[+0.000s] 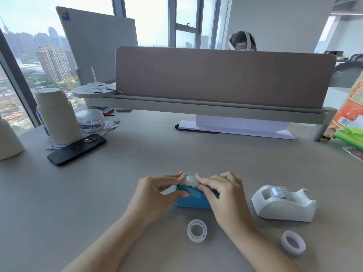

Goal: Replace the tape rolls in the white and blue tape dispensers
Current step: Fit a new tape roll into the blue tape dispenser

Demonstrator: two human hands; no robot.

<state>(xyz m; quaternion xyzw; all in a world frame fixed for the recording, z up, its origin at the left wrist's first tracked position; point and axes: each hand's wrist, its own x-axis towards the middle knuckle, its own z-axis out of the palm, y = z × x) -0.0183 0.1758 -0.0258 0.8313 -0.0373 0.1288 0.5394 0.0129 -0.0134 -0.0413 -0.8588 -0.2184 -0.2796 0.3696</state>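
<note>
The blue tape dispenser (193,200) sits on the desk in front of me, with a clear tape roll (191,181) standing in its top. My left hand (157,195) pinches the roll's left side while its thumb rests on the dispenser's side. My right hand (222,195) holds the roll's right side, its fingers lying over the dispenser's right end. The white tape dispenser (284,205) stands to the right with a roll inside it. Two loose tape rolls lie near me: one clear (197,230), one whitish (293,242).
A black phone (76,149), a white bottle (57,116) and a round tub (90,120) stand at the left. A desk divider (224,75) with a person behind it closes the back. Colourful bags (349,114) sit at the right edge.
</note>
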